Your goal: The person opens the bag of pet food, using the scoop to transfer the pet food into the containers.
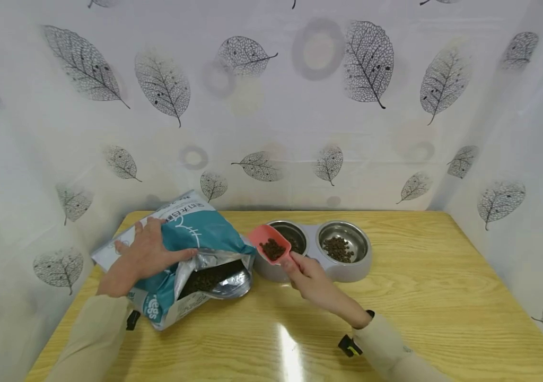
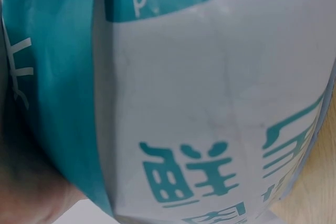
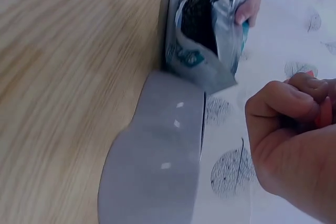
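Observation:
My right hand (image 1: 312,281) grips the handle of a small pink scoop (image 1: 258,236), which holds brown kibble (image 1: 272,249). The scoop is over the left part of a grey double pet bowl (image 1: 361,269) with two metal dishes. In the right wrist view, curled fingers hide most of the scoop. My left hand (image 1: 145,254) lies spread on a teal and white pet food bag (image 1: 214,228), its thumb stretched along the edge of the torn mouth. The bag lies tilted, its silver-lined opening facing the front right, with kibble inside.
Kibble (image 1: 338,248) lies in the right metal dish, and some shows in the left dish (image 1: 295,233) behind the scoop. A yellow wooden table (image 1: 424,297) carries everything. Behind it hangs a pale curtain (image 1: 295,116) with a leaf pattern.

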Tool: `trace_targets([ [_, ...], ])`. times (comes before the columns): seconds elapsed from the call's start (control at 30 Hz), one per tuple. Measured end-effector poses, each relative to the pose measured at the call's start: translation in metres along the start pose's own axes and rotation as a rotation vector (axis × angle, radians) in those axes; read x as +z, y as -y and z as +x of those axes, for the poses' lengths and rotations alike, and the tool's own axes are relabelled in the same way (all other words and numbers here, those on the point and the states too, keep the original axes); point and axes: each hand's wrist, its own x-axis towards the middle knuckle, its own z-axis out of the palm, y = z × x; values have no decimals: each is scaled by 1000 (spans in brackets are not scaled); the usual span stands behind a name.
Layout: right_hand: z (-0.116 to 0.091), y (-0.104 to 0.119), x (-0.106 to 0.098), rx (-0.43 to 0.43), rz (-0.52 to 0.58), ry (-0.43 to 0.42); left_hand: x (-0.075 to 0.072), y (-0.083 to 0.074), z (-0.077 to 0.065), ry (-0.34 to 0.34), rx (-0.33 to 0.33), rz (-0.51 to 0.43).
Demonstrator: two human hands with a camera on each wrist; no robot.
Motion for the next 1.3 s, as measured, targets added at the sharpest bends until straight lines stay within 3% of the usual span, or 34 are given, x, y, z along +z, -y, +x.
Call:
trace_targets([
  [0.27,-10,-8,-25,162,-21,-49,-2,0,-1,1,0,3],
  [0.53,-22,-56,-50,245,-158,-145,-1,1,-1,10,-2,-2],
  [0.73,-30,-64,-74,218,-440,-258,-2,2,0,7,2,-6],
  [0.93,-40,-71,-95,257,-663,-314,-1,3,1,13,-6,-3],
  [1.13,-47,-80,-105,274,-940,-352,-2,2,2,14,-1,1],
  [1.3,-51,-88,-107,203,-1118,-422,-3,1,2,21,-2,4],
])
